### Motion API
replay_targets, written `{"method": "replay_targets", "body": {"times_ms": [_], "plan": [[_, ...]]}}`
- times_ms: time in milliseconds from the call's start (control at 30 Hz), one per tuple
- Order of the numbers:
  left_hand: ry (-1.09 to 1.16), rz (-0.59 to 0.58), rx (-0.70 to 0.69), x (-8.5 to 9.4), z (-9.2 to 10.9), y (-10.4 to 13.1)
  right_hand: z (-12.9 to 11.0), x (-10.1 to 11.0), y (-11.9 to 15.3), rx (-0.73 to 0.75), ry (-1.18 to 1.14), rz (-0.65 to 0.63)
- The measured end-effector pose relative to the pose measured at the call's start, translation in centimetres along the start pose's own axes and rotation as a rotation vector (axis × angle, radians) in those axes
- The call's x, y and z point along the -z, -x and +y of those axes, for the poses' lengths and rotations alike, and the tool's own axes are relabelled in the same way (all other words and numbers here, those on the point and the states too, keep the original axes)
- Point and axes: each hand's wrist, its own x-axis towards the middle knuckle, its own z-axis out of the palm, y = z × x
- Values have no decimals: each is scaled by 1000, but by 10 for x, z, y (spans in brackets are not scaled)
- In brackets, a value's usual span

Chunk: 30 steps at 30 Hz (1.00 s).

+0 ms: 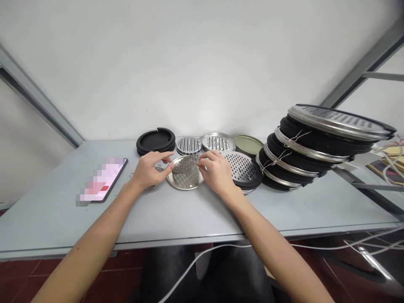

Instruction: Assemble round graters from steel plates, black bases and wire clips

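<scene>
A round perforated metal grater plate [187, 163] is tilted up between my two hands. Beneath it lies a shiny round metal dish [185, 183] with a thin rim, partly covered by the plate. My right hand [216, 169] pinches the plate's right edge between thumb and fingers. At the left edge, my left hand [152, 169] has its thumb and fingertips curved against the plate. Small wire rings or clips, partly hidden by the left hand, lie on the table [170, 219] around it. Close to the right hand sits a perforated grater disc [241, 168] on a black ring.
Behind stand black round rings [156, 141], a slotted grater disc [189, 145], a grater disc in a metal rim [218, 142] and an olive round lid [248, 145]. A tall leaning stack [303, 153] rises at right. A phone [105, 181] lies left. A white cable [202, 256] hangs in front.
</scene>
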Motion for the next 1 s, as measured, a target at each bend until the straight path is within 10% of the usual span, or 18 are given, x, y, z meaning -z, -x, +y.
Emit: {"method": "replay_targets", "body": {"times_ms": [300,1000], "plan": [[6,-501,175,-13,-16,11,0,1,1,50,2,-58],[209,-496,279,-22,-11,8,1,2,-1,204,-48,39]]}}
